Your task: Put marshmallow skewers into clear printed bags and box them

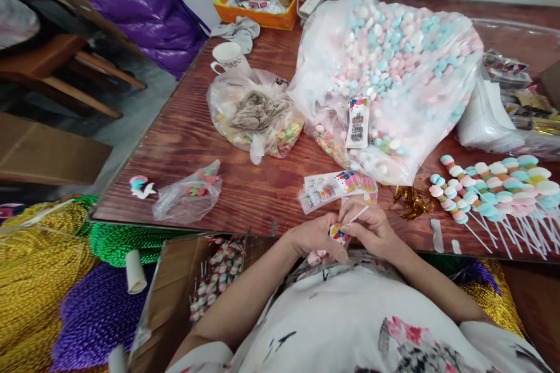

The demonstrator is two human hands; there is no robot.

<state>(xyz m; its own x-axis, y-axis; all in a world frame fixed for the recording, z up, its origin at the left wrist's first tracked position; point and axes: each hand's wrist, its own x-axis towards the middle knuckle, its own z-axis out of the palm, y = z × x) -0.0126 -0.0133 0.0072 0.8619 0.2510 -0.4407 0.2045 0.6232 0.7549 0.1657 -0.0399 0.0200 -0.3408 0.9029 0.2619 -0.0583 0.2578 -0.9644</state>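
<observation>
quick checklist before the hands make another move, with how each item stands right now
1. Left hand has hold of the printed label: ok, it is in the fingers.
2. Right hand on the white stick: ok, the fingers close on it.
3. Pink candy joined to the stick: cannot tell, the hands hide the middle.
4. Printed cards close by: ok, spread on the table just beyond the hands.
5. Gold strips neatly laid: not ok, they lie tangled.
6. Candy skewers apart from the right hand: ok, piled farther right.
</observation>
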